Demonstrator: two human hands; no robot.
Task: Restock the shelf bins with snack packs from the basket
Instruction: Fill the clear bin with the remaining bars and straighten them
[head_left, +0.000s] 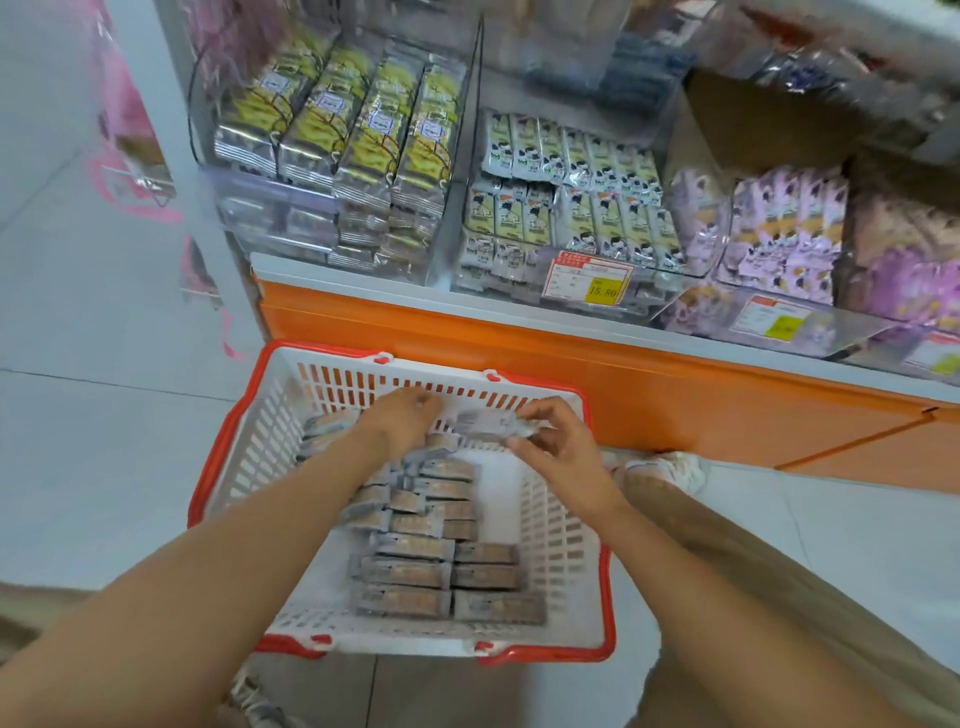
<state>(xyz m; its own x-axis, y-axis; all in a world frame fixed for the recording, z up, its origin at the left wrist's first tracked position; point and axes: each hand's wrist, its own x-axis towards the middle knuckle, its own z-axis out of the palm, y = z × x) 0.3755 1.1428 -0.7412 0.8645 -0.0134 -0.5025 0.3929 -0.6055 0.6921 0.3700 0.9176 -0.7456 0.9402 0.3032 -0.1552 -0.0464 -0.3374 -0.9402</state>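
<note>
pinching a foil snack pack (485, 423) over the slotted plastic basket (249, 452)
right hand (561, 441) grasps it; left hand (405, 415) curled beside, grip unclear; clear shelf bins (280, 202) beyond

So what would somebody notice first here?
Probably the white basket with its red rim, on the floor in the middle, with rows of gray snack packs inside. The right hand pinches one pack at its far end. Behind, clear bins of yellow packs sit above an orange shelf base.
</note>
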